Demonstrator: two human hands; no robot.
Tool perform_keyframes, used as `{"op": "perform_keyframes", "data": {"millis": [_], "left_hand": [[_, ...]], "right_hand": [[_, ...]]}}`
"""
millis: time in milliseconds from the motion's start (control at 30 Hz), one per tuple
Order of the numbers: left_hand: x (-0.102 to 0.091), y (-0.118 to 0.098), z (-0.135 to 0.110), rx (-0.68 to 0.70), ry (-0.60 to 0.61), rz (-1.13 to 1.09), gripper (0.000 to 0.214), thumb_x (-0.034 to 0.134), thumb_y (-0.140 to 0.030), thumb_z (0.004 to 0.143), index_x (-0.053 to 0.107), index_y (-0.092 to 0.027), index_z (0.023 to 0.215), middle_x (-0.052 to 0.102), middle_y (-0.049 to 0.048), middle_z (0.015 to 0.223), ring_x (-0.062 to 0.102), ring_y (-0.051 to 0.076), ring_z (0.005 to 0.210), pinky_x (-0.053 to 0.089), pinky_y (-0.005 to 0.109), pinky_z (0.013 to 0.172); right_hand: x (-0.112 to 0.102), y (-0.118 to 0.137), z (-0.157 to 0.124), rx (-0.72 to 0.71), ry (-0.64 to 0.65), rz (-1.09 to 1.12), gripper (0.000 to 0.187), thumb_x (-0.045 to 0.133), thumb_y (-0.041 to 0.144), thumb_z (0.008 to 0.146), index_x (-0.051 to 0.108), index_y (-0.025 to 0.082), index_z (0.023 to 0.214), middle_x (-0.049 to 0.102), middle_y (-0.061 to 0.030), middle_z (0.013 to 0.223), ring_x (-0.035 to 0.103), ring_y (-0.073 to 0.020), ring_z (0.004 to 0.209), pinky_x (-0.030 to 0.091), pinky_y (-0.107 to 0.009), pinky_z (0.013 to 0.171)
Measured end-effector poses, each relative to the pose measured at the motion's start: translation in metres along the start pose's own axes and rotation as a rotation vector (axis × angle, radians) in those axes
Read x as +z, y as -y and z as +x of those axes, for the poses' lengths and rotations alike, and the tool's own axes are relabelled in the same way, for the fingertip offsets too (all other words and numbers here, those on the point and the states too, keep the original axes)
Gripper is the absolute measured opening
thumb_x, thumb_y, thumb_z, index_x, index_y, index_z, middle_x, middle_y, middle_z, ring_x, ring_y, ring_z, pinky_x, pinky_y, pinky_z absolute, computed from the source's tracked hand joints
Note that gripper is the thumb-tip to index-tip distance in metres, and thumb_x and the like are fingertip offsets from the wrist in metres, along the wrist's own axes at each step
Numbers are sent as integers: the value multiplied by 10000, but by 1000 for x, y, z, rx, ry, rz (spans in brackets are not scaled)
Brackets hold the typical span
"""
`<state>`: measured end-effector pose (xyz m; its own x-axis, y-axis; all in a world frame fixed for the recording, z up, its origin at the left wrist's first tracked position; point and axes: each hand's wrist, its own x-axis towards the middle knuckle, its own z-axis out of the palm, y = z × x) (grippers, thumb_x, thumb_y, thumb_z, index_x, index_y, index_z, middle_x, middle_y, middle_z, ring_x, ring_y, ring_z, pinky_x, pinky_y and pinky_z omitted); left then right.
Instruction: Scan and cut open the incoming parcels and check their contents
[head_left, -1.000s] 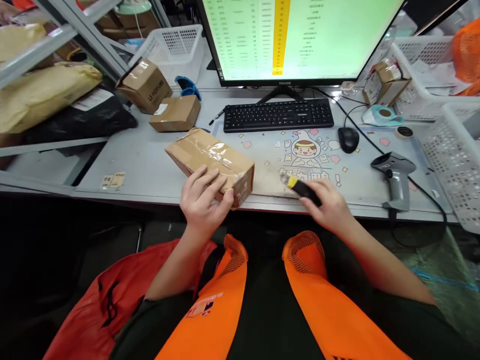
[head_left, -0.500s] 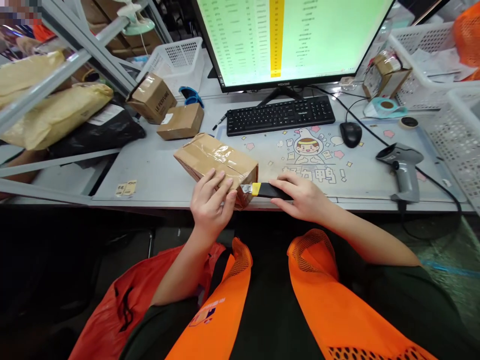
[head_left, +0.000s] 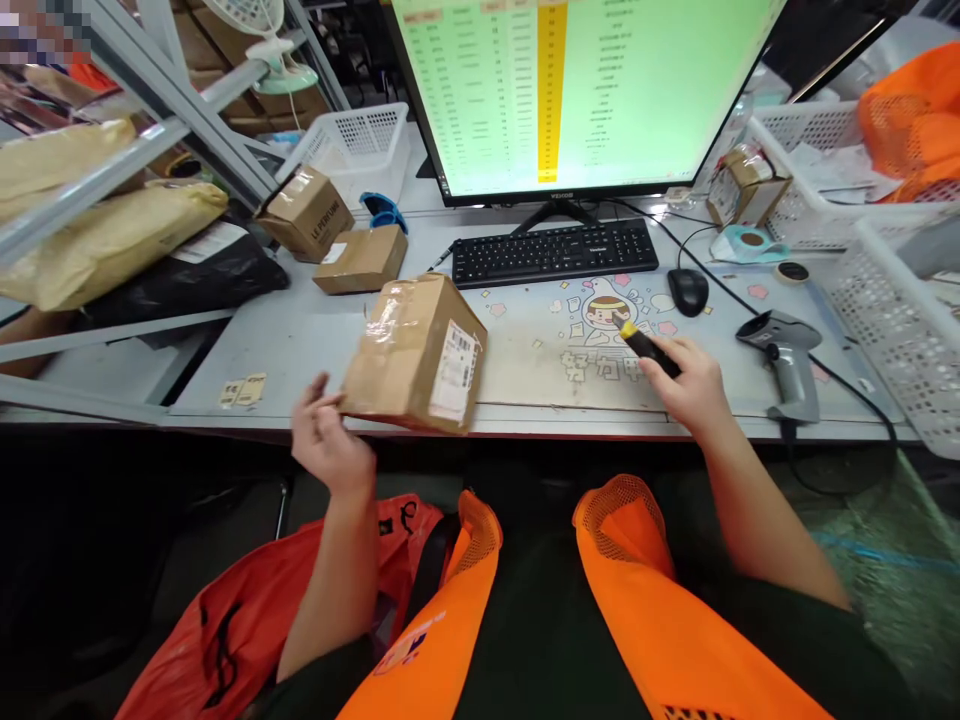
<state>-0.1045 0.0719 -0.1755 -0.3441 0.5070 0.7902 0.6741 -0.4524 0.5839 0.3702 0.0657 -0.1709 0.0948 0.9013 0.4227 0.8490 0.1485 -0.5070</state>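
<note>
A taped brown cardboard box (head_left: 401, 345) rests at the desk's front edge, turned so that a white label (head_left: 454, 372) shows on its right side. My left hand (head_left: 330, 440) is at the box's lower left corner, fingers apart and slightly blurred; whether a fingertip touches the cardboard I cannot tell. Over the desk mat to the right, my right hand (head_left: 690, 385) is closed around a black and yellow utility knife (head_left: 651, 349). Its blade end points up and left, away from the box.
Behind the box lie a flat carton (head_left: 364, 260) and a perfume carton (head_left: 307, 212). A keyboard (head_left: 555, 252), mouse (head_left: 688, 292) and monitor (head_left: 585, 100) stand at the back. To the right are a barcode scanner (head_left: 787, 365) and white baskets (head_left: 911, 320). A metal rack (head_left: 112, 330) borders the left.
The box has been turned, bringing its label into view. My left hand has moved off its top to the left corner. My right hand has drawn the knife away to the right.
</note>
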Motion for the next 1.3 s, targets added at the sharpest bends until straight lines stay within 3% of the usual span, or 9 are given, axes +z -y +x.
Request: {"op": "perform_keyframes", "data": {"millis": [67, 167, 267, 367, 467, 567, 733, 900, 1300], "left_hand": [[-6, 6, -2, -113, -15, 72, 414, 473, -480, 1071, 704, -182, 1242, 590, 207, 1546, 539, 327, 1487, 419, 548, 1249], [-1, 3, -6, -66, 94, 21, 562, 442, -626, 1048, 656, -195, 1338, 338, 200, 1735, 307, 333, 1633, 314, 536, 1309], [17, 15, 6, -60, 184, -49, 539, 559, -661, 959, 635, -219, 1258, 261, 196, 1765, 338, 370, 1614, 369, 548, 1272], [41, 42, 37, -180, 338, -235, 502, 588, -612, 912, 631, -234, 1239, 458, 201, 1659, 496, 373, 1515, 461, 543, 1209], [58, 46, 61, -278, 278, -230, 510, 546, -583, 967, 647, -203, 1291, 671, 197, 1414, 645, 336, 1349, 512, 520, 1157], [62, 10, 54, -9, 186, -56, 518, 489, -611, 1030, 713, -188, 1226, 667, 187, 1425, 525, 346, 1482, 365, 573, 1266], [55, -52, 16, 431, 454, -154, 670, 490, -776, 952, 707, -233, 1280, 704, 173, 1337, 517, 422, 1466, 330, 667, 1240], [57, -53, 16, 451, 480, -46, 510, 605, -501, 926, 661, -204, 1336, 707, 172, 1343, 597, 402, 1378, 444, 616, 1160], [68, -53, 8, 493, 360, -50, 468, 558, -482, 942, 705, -196, 1282, 746, 148, 1293, 650, 368, 1307, 526, 578, 1098]], "right_hand": [[-2, -7, -24, 33, 11, 34, 497, 568, 523, 987, 745, 184, 1305, 738, -142, 1144, 697, -330, 1110, 563, -479, 1030], [-1, -6, -49, 56, 22, 73, 464, 597, 518, 986, 751, 196, 1282, 744, -136, 1111, 715, -326, 1072, 585, -482, 989], [-1, 6, -59, 2, 83, 131, 422, 630, 496, 996, 741, 217, 1292, 738, -128, 1136, 720, -312, 1069, 599, -484, 983], [-5, 27, -58, -122, 135, 208, 374, 641, 440, 1016, 720, 241, 1323, 733, -118, 1170, 727, -290, 1064, 616, -472, 972], [-7, 52, -50, -267, 175, 253, 376, 649, 396, 1027, 693, 246, 1369, 728, -115, 1170, 732, -273, 1044, 638, -446, 932], [-4, 77, -37, -408, 192, 245, 404, 652, 394, 1033, 674, 219, 1396, 721, -132, 1182, 732, -271, 1040, 649, -422, 894], [7, 112, -18, -595, 222, 167, 399, 614, 419, 1051, 681, 192, 1373, 726, -146, 1163, 730, -259, 943, 645, -399, 804], [15, 131, -6, -671, 213, 120, 406, 583, 425, 1064, 686, 171, 1363, 724, -147, 1122, 707, -246, 881, 623, -381, 745], [5, 124, 12, -552, 232, 19, 411, 607, 445, 1046, 725, 198, 1353, 710, -129, 1129, 697, -249, 884, 597, -378, 763]]}}
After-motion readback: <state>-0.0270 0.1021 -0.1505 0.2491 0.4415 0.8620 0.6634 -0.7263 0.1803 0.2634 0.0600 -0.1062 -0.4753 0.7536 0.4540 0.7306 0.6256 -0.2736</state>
